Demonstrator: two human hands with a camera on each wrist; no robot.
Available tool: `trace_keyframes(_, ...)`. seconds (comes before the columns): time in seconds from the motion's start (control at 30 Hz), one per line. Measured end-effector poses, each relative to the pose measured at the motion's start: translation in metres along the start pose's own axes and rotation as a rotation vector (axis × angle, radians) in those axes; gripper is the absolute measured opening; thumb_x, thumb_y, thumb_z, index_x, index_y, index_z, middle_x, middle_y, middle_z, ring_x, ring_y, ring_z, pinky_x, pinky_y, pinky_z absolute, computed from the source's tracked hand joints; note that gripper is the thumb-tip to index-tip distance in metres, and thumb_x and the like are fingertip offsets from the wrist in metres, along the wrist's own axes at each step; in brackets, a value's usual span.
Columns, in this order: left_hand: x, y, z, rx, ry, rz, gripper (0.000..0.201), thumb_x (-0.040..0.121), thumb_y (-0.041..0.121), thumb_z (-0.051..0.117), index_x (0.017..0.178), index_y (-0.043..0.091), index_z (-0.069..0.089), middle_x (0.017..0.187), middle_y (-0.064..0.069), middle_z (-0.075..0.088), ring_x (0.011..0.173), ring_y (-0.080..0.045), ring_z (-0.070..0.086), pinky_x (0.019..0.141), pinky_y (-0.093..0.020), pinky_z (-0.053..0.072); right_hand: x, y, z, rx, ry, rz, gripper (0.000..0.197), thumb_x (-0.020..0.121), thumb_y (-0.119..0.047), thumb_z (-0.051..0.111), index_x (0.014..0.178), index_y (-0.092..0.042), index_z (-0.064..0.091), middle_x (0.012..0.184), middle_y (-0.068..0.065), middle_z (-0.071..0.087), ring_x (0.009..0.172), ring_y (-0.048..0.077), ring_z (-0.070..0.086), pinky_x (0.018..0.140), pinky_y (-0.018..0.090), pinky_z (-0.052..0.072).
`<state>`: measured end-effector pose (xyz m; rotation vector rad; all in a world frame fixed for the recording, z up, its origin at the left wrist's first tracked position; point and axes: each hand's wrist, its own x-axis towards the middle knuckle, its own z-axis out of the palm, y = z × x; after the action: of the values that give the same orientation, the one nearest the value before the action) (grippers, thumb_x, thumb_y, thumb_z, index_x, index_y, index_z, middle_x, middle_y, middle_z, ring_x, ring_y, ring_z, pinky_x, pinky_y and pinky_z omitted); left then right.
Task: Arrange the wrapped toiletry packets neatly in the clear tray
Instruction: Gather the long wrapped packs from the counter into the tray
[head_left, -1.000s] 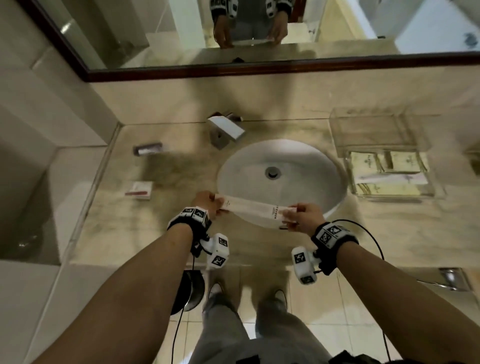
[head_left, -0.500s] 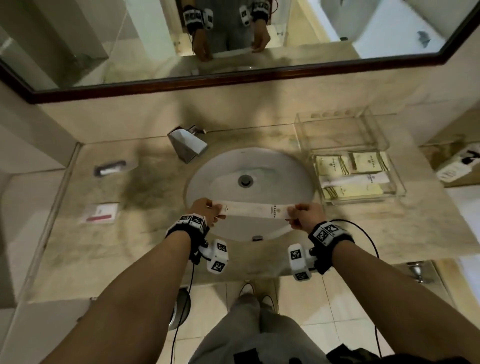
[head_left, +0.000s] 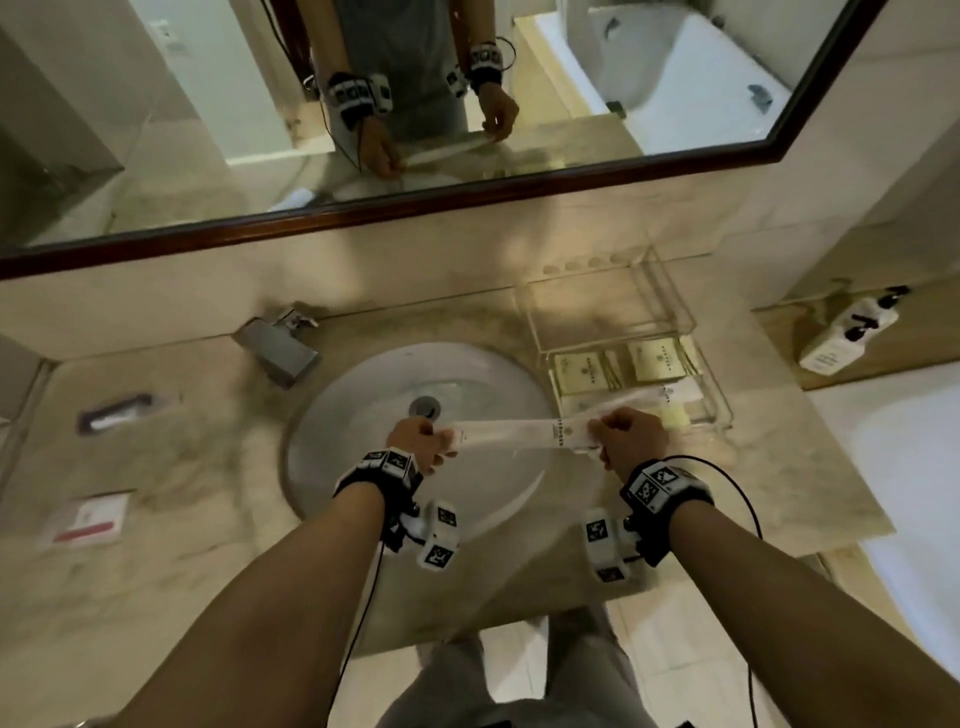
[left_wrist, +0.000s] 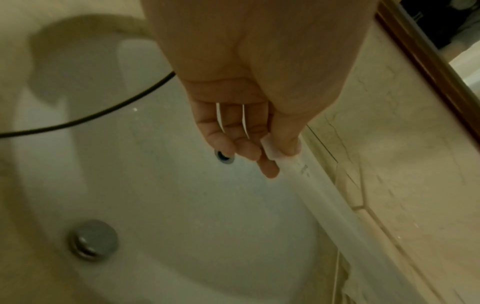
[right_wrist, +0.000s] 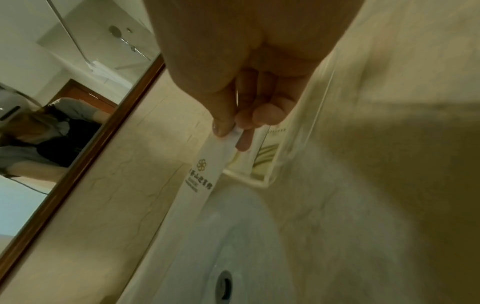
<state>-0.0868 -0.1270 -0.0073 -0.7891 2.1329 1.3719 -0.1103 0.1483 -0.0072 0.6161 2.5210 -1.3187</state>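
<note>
Over sink (head_left: 363, 415): long packet (head_left: 519, 435) level, lengthwise left-right (logo end rightward), both hands' fingers (left_wrist: 284, 144) pinching ends.

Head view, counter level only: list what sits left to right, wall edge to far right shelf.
Red-striped flat packet → dark wrapped item → faucet → sink drain → long white packet held over the basin → clear tray → pump bottle.
</note>
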Motion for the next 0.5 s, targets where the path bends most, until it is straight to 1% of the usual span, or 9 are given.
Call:
trace_keyframes(0.03,0.0,0.008,0.01,0.01,0.004,0.007,0.014,0.095,0.017,0.059,0.097,0.004,0.054,0.089,-0.014,0.067,0.057,-0.017,0.053,0.052,-0.027,0.044,0.01,0.003,-0.009,0.001,-0.003,0.016,0.019,0.082,-0.027,0.07,0.064,-0.021,0.065,0.07,0.011,0.07,0.073,0.036,0.068,0.074,0.047,0.059)
trace_keyframes(0.1,0.001,0.024,0.035,0.02,0.018,0.017,0.013,0.094,0.019,0.058,0.096,0.007,0.055,0.083,-0.009,0.066,0.057,-0.016,0.051,0.052,-0.025,0.043,0.032,0.006,-0.032,-0.022,-0.028,0.015,0.025,0.083,-0.026,0.069,0.059,-0.02,0.061,0.065,0.011,0.067,0.067,0.034,0.065,0.069,0.047,0.059)
trace_keyframes(0.17,0.002,0.038,0.063,0.032,0.038,0.008,0.014,0.093,0.019,0.059,0.084,0.009,0.055,0.072,-0.006,0.062,0.054,-0.017,0.049,0.051,-0.025,0.042,0.056,0.01,-0.057,-0.046,-0.097,0.01,0.025,0.084,-0.027,0.066,0.061,-0.018,0.062,0.067,0.013,0.068,0.063,0.033,0.062,0.067,0.049,0.057)
trace_keyframes(0.2,0.004,0.044,0.075,0.045,0.061,0.005,0.02,0.092,0.019,0.061,0.075,0.011,0.053,0.067,-0.006,0.058,0.053,-0.019,0.049,0.052,-0.025,0.042,0.067,0.013,-0.069,-0.059,-0.115,0.012,0.023,0.084,-0.028,0.066,0.064,-0.018,0.063,0.069,0.014,0.069,0.064,0.033,0.063,0.067,0.05,0.057)
trace_keyframes(0.27,0.008,0.058,0.102,0.089,0.116,-0.009,0.025,0.088,0.022,0.066,0.069,0.014,0.053,0.064,-0.006,0.054,0.058,-0.023,0.053,0.058,-0.028,0.045,0.087,0.019,-0.091,-0.085,-0.116,0.0,0.017,0.083,-0.027,0.067,0.071,-0.016,0.068,0.069,0.012,0.069,0.062,0.032,0.064,0.063,0.044,0.058)
trace_keyframes(0.33,0.008,0.075,0.124,0.139,0.157,-0.013,0.016,0.086,0.025,0.069,0.079,0.012,0.063,0.071,-0.006,0.059,0.072,-0.024,0.057,0.067,-0.029,0.045,0.104,0.025,-0.111,-0.09,-0.095,-0.032,0.018,0.085,-0.019,0.066,0.079,-0.003,0.071,0.066,0.012,0.066,0.059,0.029,0.06,0.053,0.031,0.054)
trace_keyframes(0.37,0.007,0.083,0.133,0.161,0.171,-0.01,0.016,0.087,0.026,0.069,0.086,0.011,0.067,0.077,-0.007,0.063,0.076,-0.024,0.058,0.07,-0.028,0.044,0.11,0.027,-0.118,-0.118,-0.102,-0.054,0.019,0.086,-0.016,0.065,0.082,0.003,0.07,0.068,0.014,0.064,0.062,0.028,0.059,0.05,0.026,0.05)
trace_keyframes(0.43,0.008,0.097,0.149,0.179,0.209,-0.009,0.021,0.086,0.028,0.069,0.095,0.009,0.071,0.089,-0.011,0.069,0.083,-0.027,0.062,0.073,-0.028,0.046,0.124,0.028,-0.134,-0.255,-0.135,-0.085,0.022,0.089,-0.019,0.063,0.088,0.001,0.071,0.08,0.017,0.068,0.074,0.031,0.062,0.059,0.028,0.047)
trace_keyframes(0.5,0.008,0.107,0.16,0.201,0.248,-0.012,0.022,0.085,0.027,0.07,0.096,0.008,0.073,0.094,-0.013,0.072,0.089,-0.029,0.066,0.076,-0.03,0.051,0.137,0.031,-0.142,-0.347,-0.154,-0.1,0.024,0.09,-0.025,0.062,0.092,-0.004,0.072,0.088,0.017,0.071,0.082,0.032,0.065,0.066,0.031,0.048)
